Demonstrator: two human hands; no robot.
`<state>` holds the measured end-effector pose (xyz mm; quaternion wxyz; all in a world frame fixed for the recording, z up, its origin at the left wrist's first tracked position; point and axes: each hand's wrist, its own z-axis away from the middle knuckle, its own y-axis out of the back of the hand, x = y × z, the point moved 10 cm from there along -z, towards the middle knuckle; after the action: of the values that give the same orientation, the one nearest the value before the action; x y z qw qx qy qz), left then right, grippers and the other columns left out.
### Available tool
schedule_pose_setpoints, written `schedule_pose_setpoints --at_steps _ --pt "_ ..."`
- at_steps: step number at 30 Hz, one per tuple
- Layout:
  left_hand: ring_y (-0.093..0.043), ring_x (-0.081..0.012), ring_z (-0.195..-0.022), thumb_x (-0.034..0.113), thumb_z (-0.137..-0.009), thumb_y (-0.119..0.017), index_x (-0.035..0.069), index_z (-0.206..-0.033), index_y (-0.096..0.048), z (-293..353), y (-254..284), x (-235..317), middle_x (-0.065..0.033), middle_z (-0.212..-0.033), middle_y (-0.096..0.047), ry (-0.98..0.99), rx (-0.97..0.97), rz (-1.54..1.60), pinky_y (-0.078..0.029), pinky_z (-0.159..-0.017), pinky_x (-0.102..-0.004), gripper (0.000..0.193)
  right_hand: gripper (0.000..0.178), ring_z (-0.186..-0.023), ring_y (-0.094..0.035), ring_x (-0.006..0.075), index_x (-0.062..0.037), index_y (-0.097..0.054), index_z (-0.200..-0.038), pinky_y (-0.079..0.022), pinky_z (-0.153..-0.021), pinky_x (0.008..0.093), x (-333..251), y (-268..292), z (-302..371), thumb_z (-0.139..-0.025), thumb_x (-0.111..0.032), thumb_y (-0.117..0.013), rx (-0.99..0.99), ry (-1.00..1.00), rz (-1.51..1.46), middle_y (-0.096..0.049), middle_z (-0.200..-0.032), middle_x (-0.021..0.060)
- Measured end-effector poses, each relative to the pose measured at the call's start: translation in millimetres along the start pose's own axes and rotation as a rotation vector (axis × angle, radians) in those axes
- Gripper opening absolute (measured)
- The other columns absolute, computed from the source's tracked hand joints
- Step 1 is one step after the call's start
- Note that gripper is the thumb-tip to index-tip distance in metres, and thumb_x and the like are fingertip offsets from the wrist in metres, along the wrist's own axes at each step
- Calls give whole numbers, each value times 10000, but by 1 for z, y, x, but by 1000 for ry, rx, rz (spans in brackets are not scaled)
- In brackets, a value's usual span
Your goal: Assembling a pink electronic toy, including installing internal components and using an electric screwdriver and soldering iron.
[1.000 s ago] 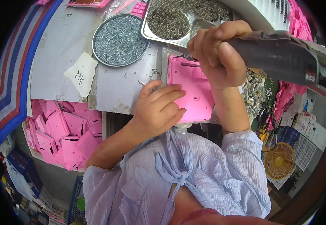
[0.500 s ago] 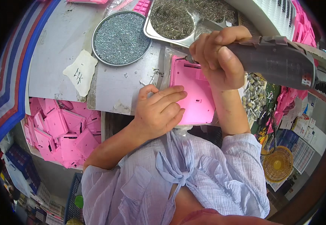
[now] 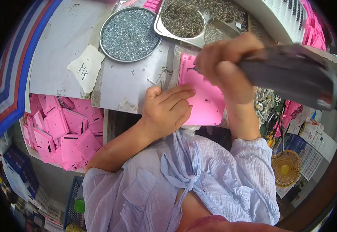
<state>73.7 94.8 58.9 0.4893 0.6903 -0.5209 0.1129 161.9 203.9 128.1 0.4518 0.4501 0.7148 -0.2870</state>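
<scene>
A flat pink plastic panel (image 3: 206, 110) lies in front of me, with small holes and slots in its face. My left hand (image 3: 166, 108) rests at its left edge, fingers laid out over the pink surface. Wrapped in my right hand (image 3: 228, 69) is a dark electric screwdriver (image 3: 292, 73), held almost level with its body pointing right. Its tip is over the panel's upper left part, where a dark slot shows. Both right hand and tool are blurred by motion. A few loose screws (image 3: 151, 81) lie just left of the panel.
A round tray of small silvery screws (image 3: 129, 34) stands at the far left. Beside it is a metal tray of springs (image 3: 182, 21). Torn paper (image 3: 86, 67) lies on the grey table. More pink parts (image 3: 73, 120) fill a bin at left; pale metal pieces (image 3: 264, 104) lie right of my forearm.
My right hand and the electric screwdriver have shifted slightly down and right, the tool's rear end dropping. The left hand stays on the panel. The whole view has shifted a little.
</scene>
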Motion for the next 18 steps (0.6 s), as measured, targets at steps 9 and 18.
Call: schedule_pose_setpoints --at_steps 9,18 --pt "-707 -166 -1087 138 -840 -736 124 -845 -630 -1 2 -9 -14 -1120 -754 95 1 140 -358 -844 -402 107 229 -495 -448 139 -52 -461 -913 -353 -458 307 11 -4 17 -943 -90 -684 29 -52 45 -488 -596 63" --pt "-720 -158 -1027 95 -876 -744 126 -1004 -711 -7 24 -20 -22 -1107 -769 249 22 199 -339 -1003 -408 136 267 -457 -433 144 -82 -507 -1073 -388 -441 337 -57 -22 23 -953 -256 -670 -7 -21 -287 -465 -561 2"
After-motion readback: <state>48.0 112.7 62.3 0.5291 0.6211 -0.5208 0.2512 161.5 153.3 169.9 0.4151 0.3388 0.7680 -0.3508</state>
